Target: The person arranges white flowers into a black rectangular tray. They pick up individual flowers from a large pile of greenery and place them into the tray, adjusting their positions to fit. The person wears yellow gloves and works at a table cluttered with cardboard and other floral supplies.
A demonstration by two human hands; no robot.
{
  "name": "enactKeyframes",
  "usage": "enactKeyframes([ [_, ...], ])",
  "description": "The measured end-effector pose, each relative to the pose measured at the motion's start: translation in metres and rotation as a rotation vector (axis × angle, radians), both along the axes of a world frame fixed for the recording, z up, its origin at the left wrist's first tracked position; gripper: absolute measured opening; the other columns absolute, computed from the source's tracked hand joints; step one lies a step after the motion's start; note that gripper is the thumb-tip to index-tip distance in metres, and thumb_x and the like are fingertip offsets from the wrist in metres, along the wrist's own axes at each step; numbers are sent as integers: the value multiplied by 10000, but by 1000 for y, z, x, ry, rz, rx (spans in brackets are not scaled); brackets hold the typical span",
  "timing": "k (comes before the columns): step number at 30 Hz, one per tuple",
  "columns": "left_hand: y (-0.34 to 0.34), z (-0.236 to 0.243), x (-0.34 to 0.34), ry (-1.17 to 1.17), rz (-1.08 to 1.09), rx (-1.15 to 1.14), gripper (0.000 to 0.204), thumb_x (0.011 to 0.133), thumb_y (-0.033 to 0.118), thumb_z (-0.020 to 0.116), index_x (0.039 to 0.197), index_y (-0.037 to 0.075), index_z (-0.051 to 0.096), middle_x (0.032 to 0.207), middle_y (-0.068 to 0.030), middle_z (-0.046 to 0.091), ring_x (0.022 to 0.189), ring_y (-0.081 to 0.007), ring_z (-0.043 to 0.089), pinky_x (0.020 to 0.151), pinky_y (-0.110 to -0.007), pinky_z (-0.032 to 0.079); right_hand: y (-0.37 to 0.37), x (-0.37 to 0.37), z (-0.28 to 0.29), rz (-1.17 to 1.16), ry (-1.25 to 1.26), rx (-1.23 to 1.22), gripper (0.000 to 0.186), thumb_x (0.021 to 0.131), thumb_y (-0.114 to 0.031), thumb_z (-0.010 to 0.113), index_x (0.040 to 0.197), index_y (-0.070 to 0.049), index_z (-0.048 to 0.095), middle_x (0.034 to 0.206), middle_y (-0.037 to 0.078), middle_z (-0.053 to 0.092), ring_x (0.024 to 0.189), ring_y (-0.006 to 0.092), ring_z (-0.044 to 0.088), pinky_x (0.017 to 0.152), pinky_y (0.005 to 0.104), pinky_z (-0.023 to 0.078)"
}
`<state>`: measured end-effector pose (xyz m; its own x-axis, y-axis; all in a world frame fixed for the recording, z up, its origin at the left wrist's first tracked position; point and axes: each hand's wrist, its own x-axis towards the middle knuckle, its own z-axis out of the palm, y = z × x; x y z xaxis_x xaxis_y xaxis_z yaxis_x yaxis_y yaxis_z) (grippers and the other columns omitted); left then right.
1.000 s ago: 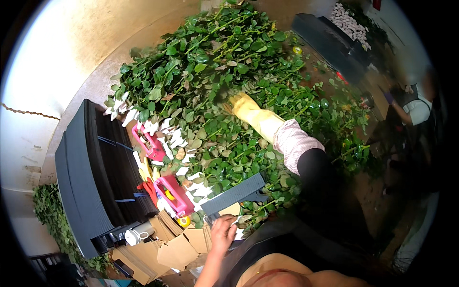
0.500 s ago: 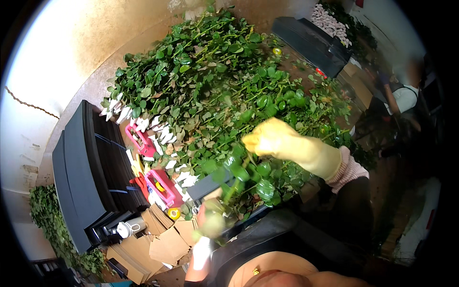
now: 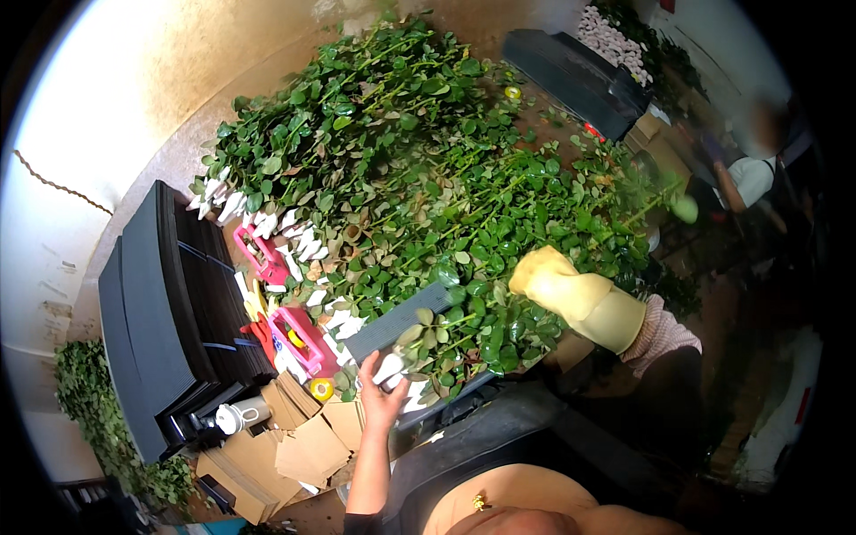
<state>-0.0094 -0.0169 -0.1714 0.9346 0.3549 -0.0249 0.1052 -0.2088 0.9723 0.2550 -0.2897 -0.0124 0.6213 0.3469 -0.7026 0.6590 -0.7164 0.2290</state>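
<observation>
A broad heap of leafy rose stems (image 3: pixel 383 196) covers the table in front of me. My left hand (image 3: pixel 382 397), bare, reaches up at the near edge with thumb and index finger spread on either side of white bud-like heads (image 3: pixel 390 369). Leafy stems lie just right of these heads. My right hand (image 3: pixel 548 278), in a yellow rubber glove, is over the stems at the right of the heap. Its fingers look curled, and whatever they hold is hidden. A grey ridged strip (image 3: pixel 399 321) lies between my hands, beyond the white heads.
Stacked dark sheets (image 3: pixel 147 312) stand left, beside pink-handled frames (image 3: pixel 303 346), a yellow tape roll (image 3: pixel 321 390), cardboard pieces (image 3: pixel 312 455) and a pale cup (image 3: pixel 242 415). A pale green bud (image 3: pixel 684 209) sticks out right. Another person (image 3: pixel 753 183) is at far right.
My right hand has moved right and slightly nearer me. The blurred bud and stem by my left hand are gone from there; that hand's fingers now show spread beside the white heads.
</observation>
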Motion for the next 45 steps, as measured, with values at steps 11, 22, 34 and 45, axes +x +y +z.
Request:
enactKeyframes([
  [11,-7,32,13,89,-136,186,521,846,60,757,1342,145,623,1364,-150,467,1186,-299,600,924,-373,582,-65,36,-40,103,428,495,286,925,-221,630,1182,-118,699,1147,130,723,1049,331,686,902,426,555],
  [22,-1,27,19,166,-211,82,509,852,98,756,1342,128,623,1408,-166,523,1237,-316,576,966,-388,550,175,270,-159,-378,-177,510,378,1047,-283,515,1406,-182,572,1495,47,514,1299,232,575,1131,344,449],
  [34,-3,25,8,149,-100,70,497,823,55,749,1302,111,629,1374,-150,527,1246,-285,556,970,-370,519,162,151,-43,680,-79,1175,255,827,-11,646,1062,-78,721,1320,49,662,1030,258,688,752,338,588],
  [45,1,-16,1,11,-77,119,633,860,105,770,1402,-28,471,1325,-105,534,1176,-209,570,1013,-346,474,-45,3,-17,350,-118,945,214,837,-11,640,1019,-82,728,1047,121,728,914,313,700,708,400,565],
])
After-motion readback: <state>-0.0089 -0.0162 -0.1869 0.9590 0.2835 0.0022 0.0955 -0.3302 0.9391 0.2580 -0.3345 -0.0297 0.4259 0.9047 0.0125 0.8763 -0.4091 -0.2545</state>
